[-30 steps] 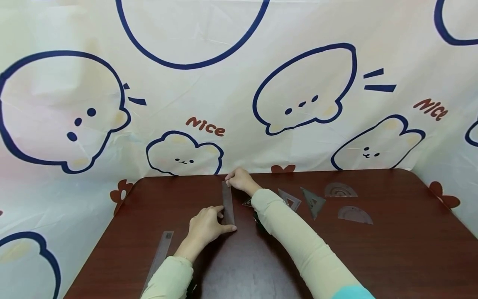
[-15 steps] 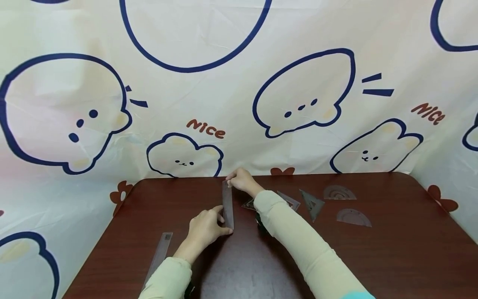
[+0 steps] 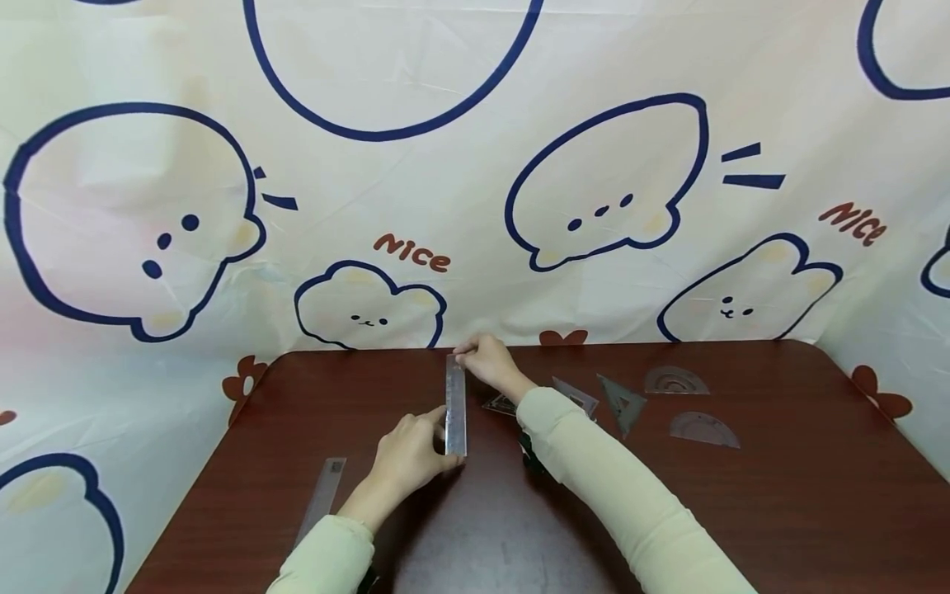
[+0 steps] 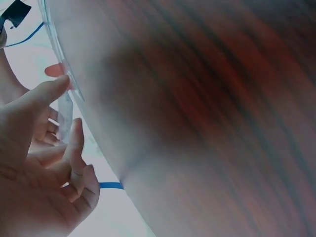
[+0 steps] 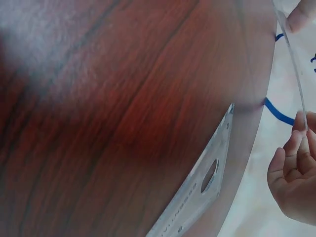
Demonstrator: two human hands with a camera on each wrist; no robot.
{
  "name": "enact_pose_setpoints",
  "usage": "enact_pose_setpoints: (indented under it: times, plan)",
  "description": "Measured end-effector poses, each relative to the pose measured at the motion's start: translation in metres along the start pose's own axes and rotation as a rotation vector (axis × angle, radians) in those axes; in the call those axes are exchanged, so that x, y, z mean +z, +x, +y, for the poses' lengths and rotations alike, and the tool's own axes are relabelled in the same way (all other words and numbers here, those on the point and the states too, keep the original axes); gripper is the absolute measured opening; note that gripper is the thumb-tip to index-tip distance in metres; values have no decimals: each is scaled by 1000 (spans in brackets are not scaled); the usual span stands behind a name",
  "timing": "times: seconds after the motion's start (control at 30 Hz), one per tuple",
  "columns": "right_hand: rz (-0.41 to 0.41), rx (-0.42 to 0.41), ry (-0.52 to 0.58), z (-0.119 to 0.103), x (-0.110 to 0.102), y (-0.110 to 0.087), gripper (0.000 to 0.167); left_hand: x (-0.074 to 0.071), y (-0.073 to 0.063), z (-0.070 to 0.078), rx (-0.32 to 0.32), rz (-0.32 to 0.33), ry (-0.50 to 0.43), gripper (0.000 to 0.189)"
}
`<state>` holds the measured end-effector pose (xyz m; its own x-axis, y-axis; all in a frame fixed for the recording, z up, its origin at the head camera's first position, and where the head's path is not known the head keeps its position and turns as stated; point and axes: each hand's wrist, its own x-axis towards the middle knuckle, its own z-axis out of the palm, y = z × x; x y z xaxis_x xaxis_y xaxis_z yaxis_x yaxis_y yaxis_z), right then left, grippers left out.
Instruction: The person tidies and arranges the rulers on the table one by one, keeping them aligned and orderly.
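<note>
A clear straight ruler (image 3: 456,406) stands between my two hands, pointing away from me, and looks raised off the table. My left hand (image 3: 408,454) holds its near end, thumb at the bottom corner and forefinger along the left side. In the left wrist view the left thumb (image 4: 57,89) presses the ruler's edge while other fingers curl loosely. My right hand (image 3: 491,363) pinches the far end between thumb and fingers. In the right wrist view those right fingertips (image 5: 300,129) meet the ruler's thin edge. Beneath the right forearm, a triangular set square (image 3: 501,404) is partly hidden.
Two more set squares, one clear (image 3: 577,396) and one greyish (image 3: 622,404), lie right of the right forearm. Beyond them are two clear protractors (image 3: 677,381) (image 3: 705,429). Another ruler (image 3: 323,495) lies left, partly under the left sleeve. A patterned cloth (image 3: 475,181) rises behind the table.
The ruler has tilted slightly, and its face now catches light and looks brighter. Both hands keep their hold at its ends, and the right forearm has shifted a little right.
</note>
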<state>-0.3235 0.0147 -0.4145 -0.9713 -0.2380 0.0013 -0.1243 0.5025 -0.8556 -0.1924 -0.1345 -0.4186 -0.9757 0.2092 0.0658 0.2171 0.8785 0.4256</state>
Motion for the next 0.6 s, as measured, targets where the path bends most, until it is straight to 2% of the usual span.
enact_pose_setpoints:
  times: [0.23,0.6]
  plan:
    - [-12,-13,39,0,2,-8,15,-2,-10,-8,-4,11,15,77]
    - [-27,-89,46,1,0,-15,15,-15,-26,-17,16,82,43,55]
